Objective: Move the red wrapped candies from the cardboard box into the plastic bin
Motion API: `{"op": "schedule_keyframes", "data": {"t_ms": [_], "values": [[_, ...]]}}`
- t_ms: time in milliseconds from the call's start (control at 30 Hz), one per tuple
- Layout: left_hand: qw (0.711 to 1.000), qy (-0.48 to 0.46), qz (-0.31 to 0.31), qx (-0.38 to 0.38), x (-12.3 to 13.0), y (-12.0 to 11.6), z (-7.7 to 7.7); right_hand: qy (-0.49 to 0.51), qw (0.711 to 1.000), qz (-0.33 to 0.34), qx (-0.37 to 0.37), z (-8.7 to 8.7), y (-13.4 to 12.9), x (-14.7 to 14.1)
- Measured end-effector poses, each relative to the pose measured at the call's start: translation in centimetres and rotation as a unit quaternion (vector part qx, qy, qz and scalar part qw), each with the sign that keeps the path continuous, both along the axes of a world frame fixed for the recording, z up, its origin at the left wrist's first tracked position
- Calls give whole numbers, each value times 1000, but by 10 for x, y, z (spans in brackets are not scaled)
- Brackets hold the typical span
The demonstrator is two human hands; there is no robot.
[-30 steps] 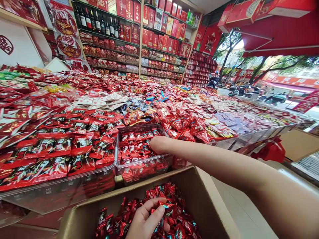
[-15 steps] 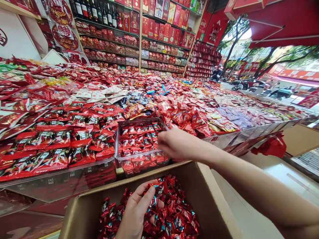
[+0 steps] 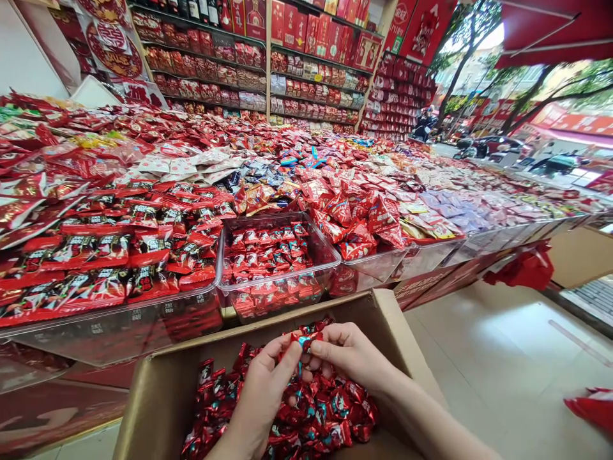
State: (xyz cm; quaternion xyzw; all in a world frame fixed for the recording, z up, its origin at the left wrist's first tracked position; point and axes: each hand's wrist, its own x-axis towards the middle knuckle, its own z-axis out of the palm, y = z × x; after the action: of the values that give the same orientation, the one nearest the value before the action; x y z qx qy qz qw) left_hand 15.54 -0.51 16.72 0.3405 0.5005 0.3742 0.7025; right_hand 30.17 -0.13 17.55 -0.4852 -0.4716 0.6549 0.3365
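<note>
Over an open cardboard box (image 3: pixel 402 338), my left hand (image 3: pixel 271 377) and my right hand (image 3: pixel 354 354) meet. Between their fingertips is a red and blue wrapped candy (image 3: pixel 306 342), its two sides pinched by thumbs and fingers. Below them a heap of shiny red wrapped candies (image 3: pixel 330 415) fills much of the box. Just beyond the box stands a clear plastic bin (image 3: pixel 278 279), with rows of similar red candies (image 3: pixel 268 252) lined up inside. Its right end shows dark bottom.
Larger red and black packets (image 3: pixel 105 249) fill the bin at left. Red pyramid-shaped packets (image 3: pixel 359 217) lie to the right. A long candy display stretches back to stocked shelves (image 3: pixel 205 64). Tiled floor (image 3: pixel 493 345) shows at right, with a red bag (image 3: pixel 522 268) hanging by the counter.
My right hand has drawn back from the clear bin to my left hand and now pinches the candy too. The camera view has tipped slightly downward.
</note>
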Motion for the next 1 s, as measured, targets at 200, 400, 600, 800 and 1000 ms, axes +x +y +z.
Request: {"op": "schedule_keyframes", "data": {"t_ms": [200,400,600,800,1000], "values": [[992,94,-57,55,-2,2,-7,-189,958,-67,204,-12,-14,4],[993,49,-105,-1,-3,1,-3,-337,814,69,468,-1,-33,12],[996,-18,-78,-41,-4,-1,8,-424,708,74,561,28,-26,27],[999,-23,-21,-40,-5,2,5,-526,625,40,575,96,52,23],[999,-13,-25,-23,-4,2,3,-650,553,259,452,112,130,-4]]}}
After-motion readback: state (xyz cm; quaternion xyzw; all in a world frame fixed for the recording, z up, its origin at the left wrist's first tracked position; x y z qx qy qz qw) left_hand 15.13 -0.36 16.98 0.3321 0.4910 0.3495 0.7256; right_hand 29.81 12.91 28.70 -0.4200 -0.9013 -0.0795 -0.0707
